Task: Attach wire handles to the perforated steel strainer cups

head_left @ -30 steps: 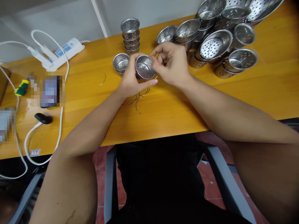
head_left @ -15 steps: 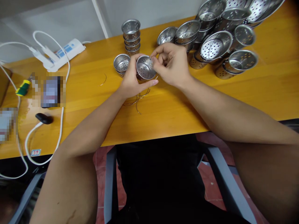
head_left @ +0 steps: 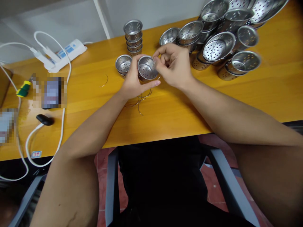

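At frame centre, the left hand (head_left: pixel 133 83) grips an empty perforated cup (head_left: pixel 147 68) while the right hand (head_left: pixel 174 64) pinches its rim with curled fingers. More cups (head_left: pixel 219 45) crowd the upper right, a stack (head_left: pixel 133 37) stands behind, and loose wires (head_left: pixel 139 99) lie on the yellow table (head_left: pixel 165 110) before a white wall.

Silver perforated strainer cups on an orange-yellow wooden table (head_left: pixel 189 104).
Held cup (head_left: pixel 147 67): shiny steel, dotted with holes. Power strip (head_left: pixel 65 53): white, blue labels. Screwdriver handle (head_left: pixel 23 89): green and yellow.

Head cam (single view), looks fwd-down, close over table (head_left: pixel 165 113).
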Demonstrator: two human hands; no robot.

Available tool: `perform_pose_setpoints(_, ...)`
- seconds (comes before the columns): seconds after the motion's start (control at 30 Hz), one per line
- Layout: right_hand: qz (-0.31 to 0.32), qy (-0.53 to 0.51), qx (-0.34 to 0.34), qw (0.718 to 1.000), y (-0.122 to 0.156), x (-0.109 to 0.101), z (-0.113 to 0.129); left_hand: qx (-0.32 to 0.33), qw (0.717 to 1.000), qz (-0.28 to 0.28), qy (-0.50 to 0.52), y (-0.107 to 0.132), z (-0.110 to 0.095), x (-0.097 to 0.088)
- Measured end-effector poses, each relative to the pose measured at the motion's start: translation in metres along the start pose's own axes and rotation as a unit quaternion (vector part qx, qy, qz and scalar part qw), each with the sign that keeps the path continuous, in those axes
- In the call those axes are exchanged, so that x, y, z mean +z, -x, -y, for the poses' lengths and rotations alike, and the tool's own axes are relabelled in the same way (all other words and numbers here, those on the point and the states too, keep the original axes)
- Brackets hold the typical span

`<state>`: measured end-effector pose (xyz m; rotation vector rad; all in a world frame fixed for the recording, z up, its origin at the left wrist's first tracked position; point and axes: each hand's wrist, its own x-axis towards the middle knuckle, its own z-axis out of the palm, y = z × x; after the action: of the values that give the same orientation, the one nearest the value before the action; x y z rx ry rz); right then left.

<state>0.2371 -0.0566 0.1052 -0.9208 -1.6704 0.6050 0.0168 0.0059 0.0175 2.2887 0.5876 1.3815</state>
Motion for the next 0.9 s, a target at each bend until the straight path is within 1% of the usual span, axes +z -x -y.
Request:
perform_pose_setpoints(0.07,-0.003,0.002,0.0,1.0,0.0,0.0,0.0,-0.01,1.0,0.0,-0.002,0.0,0.003,0.001)
perform_pose_setpoints(0.17,-0.006,0.006,0.009,1.0,0.0,0.0,0.001,-0.023,1.0,0.006,-0.006,0.0,0.002,0.0)
perform_pose_setpoints(0.3,-0.006,0.012,0.012,1.0,0.001,0.001,0.001,0.0,1.0,0.006,-0.007,-0.001,0.0,-0.001)
perform_pose_setpoints(0.4,-0.003,-0.002,-0.014,1.0,-0.001,-0.001,-0.001,0.013,1.0,0.007,-0.014,0.0,0.005,0.0)
perform_pose_setpoints(0.47,0.033,-0.02,-0.05,0.998,-0.004,-0.006,-0.003,0.015,1.0,0.007,-0.011,0.0,0.01,0.002)
perform_pose_setpoints(0.53,0.1,-0.04,-0.084,0.991,-0.007,-0.014,-0.002,0.013,1.0,0.004,0.013,0.0,0.014,0.002)
perform_pose_setpoints(0.57,0.135,-0.05,-0.089,0.986,-0.009,-0.018,-0.001,0.01,1.0,0.006,0.029,0.0,0.016,0.002)
perform_pose_setpoints(0.63,0.195,-0.076,-0.073,0.975,-0.01,-0.027,0.003,0.001,0.998,0.024,0.058,0.0,0.019,-0.001)
perform_pose_setpoints(0.7,0.231,-0.106,-0.043,0.966,-0.011,-0.033,0.008,-0.002,0.996,0.051,0.075,0.0,0.02,-0.004)
perform_pose_setpoints(0.77,0.239,-0.126,-0.022,0.962,-0.01,-0.034,0.011,0.006,0.995,0.064,0.075,0.0,0.02,-0.005)
perform_pose_setpoints(0.9,0.202,-0.138,-0.007,0.969,-0.009,-0.027,0.014,0.023,0.997,0.061,0.043,-0.001,0.023,-0.005)
